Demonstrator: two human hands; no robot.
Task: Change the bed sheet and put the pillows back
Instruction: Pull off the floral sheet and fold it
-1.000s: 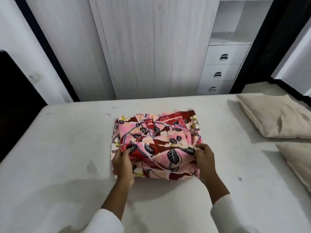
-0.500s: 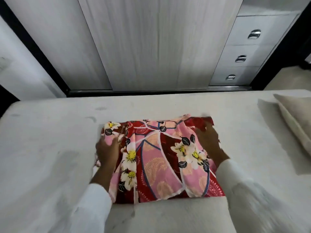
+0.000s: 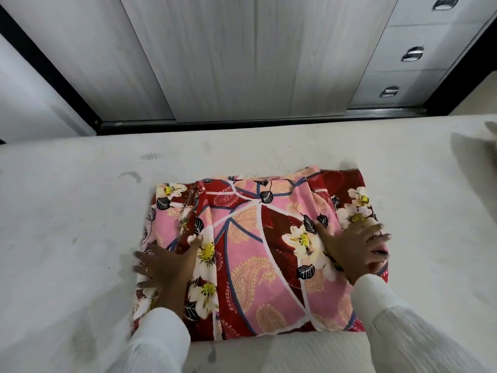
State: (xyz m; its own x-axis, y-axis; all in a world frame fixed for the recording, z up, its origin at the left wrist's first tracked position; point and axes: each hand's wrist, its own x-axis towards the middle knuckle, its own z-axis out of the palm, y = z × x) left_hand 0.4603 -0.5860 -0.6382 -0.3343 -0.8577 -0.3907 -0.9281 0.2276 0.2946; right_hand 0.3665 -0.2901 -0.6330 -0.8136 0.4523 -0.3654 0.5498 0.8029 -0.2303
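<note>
Head view, steeply down, near mattress [image 3: 80,211]

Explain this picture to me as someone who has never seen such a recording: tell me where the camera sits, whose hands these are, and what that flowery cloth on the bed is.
There is no machine here. The camera is worn on a person's head and looks forward and down, so you see their own two arms in white sleeves. The pale surface is a bare mattress. On it lies a folded bed sheet, red and pink with white flowers. The left hand and the right hand both lie flat on it with fingers spread, pressing it down rather than gripping it. Behind the bed stands a pale wardrobe with drawers on the right. A corner of a beige pillow peeks in at the right edge.
</note>
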